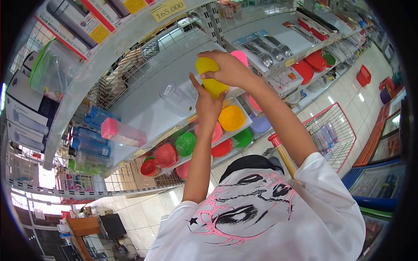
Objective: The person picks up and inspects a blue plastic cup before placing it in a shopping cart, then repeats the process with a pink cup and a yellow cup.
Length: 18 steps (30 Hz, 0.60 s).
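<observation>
Above the shelf, both of my hands are on a yellow plastic container [216, 88] with a rounded end. My right hand [231, 69] curls over its upper part, with the fingers reaching across the yellow surface. From below, my left hand [208, 103] grips the lower end, its thumb and a finger standing up along the sides. Part of the container is hidden behind my right fingers. Close behind my right hand is a pink item [240, 57]. Left of my left hand, a clear plastic jug [174, 93] with a label rests on the shelf [148, 106].
A pink-lidded clear container [124, 132] and blue bottles [90, 141] occupy the shelf's left end. Lower down are colored bowls, including a yellow bowl [231, 118] and a green bowl [186, 144]. Packaged cutlery [265, 48] lies rightward. A shopping cart [333, 135] stands at right.
</observation>
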Available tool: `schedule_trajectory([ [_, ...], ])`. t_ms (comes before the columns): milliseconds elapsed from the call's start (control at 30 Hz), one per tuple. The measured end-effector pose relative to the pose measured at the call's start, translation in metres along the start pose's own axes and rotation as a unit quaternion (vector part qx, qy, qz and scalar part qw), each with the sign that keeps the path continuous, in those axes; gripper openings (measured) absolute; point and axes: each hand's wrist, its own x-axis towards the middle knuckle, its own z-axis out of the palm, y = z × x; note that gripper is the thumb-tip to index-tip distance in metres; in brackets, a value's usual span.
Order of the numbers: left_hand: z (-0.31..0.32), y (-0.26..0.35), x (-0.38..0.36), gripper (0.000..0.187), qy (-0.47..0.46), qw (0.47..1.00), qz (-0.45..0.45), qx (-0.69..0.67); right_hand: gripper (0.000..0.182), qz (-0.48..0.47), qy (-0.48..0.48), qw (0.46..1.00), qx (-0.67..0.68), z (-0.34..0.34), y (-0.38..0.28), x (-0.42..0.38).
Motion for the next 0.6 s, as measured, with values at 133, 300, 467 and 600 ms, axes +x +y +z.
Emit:
schedule_trajectory([
  [133,0.0,0.002,-0.001,0.117,0.004,1.0,-0.01,-0.009,0.059,-0.007,0.013,1.0,0.011,0.002,0.0,0.001],
  [300,0.001,0.001,-0.003,0.115,0.007,1.0,-0.011,-0.028,0.057,-0.088,0.129,0.988,0.003,-0.034,-0.021,0.013],
  [467,0.01,-0.005,-0.005,0.099,0.039,0.999,-0.006,0.018,0.056,-0.082,0.133,0.974,0.166,-0.078,-0.066,-0.03],
  [600,0.014,-0.025,-0.009,0.097,-0.011,0.99,0.061,0.128,0.061,0.077,0.19,0.909,0.363,-0.084,-0.066,-0.083],
])
